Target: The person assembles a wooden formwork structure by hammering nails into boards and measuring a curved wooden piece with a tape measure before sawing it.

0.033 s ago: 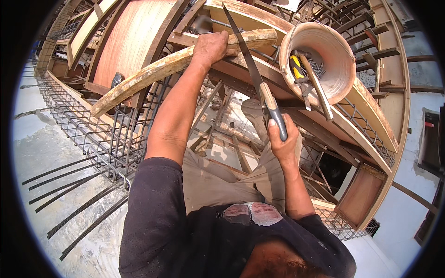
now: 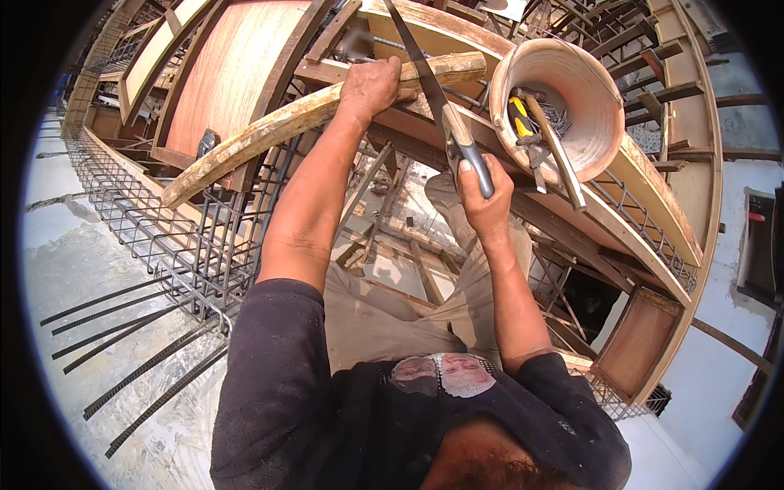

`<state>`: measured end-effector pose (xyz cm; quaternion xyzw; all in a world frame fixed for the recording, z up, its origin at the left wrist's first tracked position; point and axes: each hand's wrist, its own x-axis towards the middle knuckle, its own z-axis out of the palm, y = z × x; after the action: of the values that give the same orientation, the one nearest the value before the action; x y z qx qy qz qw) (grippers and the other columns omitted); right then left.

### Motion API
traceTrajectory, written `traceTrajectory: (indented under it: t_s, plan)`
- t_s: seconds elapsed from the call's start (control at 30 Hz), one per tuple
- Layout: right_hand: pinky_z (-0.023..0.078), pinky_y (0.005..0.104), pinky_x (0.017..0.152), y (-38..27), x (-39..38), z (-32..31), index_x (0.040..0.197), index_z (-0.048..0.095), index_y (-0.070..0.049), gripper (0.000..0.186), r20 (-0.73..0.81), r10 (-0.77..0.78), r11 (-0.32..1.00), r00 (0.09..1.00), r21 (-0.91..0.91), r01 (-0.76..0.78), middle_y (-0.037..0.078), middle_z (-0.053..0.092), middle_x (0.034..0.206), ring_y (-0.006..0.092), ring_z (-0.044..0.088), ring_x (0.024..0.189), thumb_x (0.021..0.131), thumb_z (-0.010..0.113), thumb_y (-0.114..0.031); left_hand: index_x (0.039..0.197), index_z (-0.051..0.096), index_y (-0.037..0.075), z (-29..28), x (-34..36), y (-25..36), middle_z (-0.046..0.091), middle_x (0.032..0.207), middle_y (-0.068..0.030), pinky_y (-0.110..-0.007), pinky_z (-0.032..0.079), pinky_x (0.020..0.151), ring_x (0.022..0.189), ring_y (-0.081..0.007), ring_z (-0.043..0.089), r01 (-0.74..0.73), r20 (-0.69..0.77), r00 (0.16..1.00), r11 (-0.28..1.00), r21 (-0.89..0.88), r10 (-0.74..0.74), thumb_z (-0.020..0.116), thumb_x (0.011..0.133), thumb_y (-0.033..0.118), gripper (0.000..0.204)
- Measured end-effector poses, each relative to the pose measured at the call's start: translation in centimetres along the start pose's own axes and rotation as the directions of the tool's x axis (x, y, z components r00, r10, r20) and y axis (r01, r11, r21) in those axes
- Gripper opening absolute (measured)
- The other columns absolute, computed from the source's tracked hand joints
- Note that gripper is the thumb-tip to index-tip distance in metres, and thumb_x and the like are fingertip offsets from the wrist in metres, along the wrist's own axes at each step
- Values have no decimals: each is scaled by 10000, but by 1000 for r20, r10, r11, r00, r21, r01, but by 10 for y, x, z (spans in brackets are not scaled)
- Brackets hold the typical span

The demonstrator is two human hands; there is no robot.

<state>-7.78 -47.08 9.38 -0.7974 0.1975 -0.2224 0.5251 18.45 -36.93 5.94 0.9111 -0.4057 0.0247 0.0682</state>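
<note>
My left hand is wrapped round a rough length of timber, which slants across the formwork from lower left to upper right. In my right hand is a handsaw, gripped by its dark grey and wooden handle. The saw's long blade points away from me and crosses over the timber, just right of my left hand. Whether its teeth touch the wood I cannot tell. Right of the saw, a dusty bucket holds a hammer, a yellow-and-black tool and many nails.
Rebar cages and protruding bars lie at the left over pale concrete. Plywood formwork panels stand at the far left. Between my legs, open framing with timber props drops to a lower level. Beams run on the right.
My right hand has pushed the saw forward, away from me and slightly left. My left hand stays on the timber, which has barely moved.
</note>
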Motion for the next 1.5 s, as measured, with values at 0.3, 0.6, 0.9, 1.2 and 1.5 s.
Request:
traceTrajectory:
  t_s: [0.3, 0.6, 0.9, 1.2, 1.5]
  plan:
    - [503, 291, 619, -60, -195, -114, 1021, 654, 71, 306, 98, 167, 965, 981, -220, -142, 132, 660, 738, 183, 656, 659, 891, 649, -206, 942, 635, 42, -10, -4, -8, 737, 914, -173, -490, 561, 761, 870, -363, 721, 37, 44, 998, 999, 4, -37, 595, 887, 211, 182]
    - [447, 345, 559, -8, 30, 13, 873, 606, 18, 260, 15, 84, 996, 996, -6, -84, 113, 585, 645, 169, 525, 571, 916, 696, -223, 991, 600, 54, 21, -4, 5, 729, 883, -167, -490, 557, 745, 852, -360, 719, -22, -46, 999, 1000, -23, 21, 586, 905, 214, 182]
    - [470, 328, 577, -24, -85, -38, 938, 625, 39, 250, 92, 125, 992, 988, -40, -122, 119, 607, 683, 177, 581, 600, 906, 655, -207, 926, 612, 35, 3, -24, -19, 723, 857, -191, -473, 565, 737, 861, -357, 723, 38, -62, 997, 999, 15, -37, 567, 905, 178, 151]
    - [453, 303, 531, -47, -152, -83, 896, 615, 31, 272, 97, 165, 980, 981, -127, -152, 90, 581, 610, 148, 570, 545, 916, 643, -239, 925, 633, 42, 8, -22, -22, 731, 889, -182, -486, 559, 757, 877, -363, 721, 68, 57, 996, 997, -21, -67, 563, 906, 192, 166]
    - [461, 401, 574, -16, 54, 11, 838, 578, 26, 341, -26, -6, 1000, 1000, -31, 5, 173, 573, 638, 261, 529, 566, 910, 700, -284, 946, 582, 46, 2, 13, 4, 715, 850, -181, -508, 548, 727, 849, -387, 706, -38, -26, 999, 999, -35, 37, 602, 897, 241, 201]
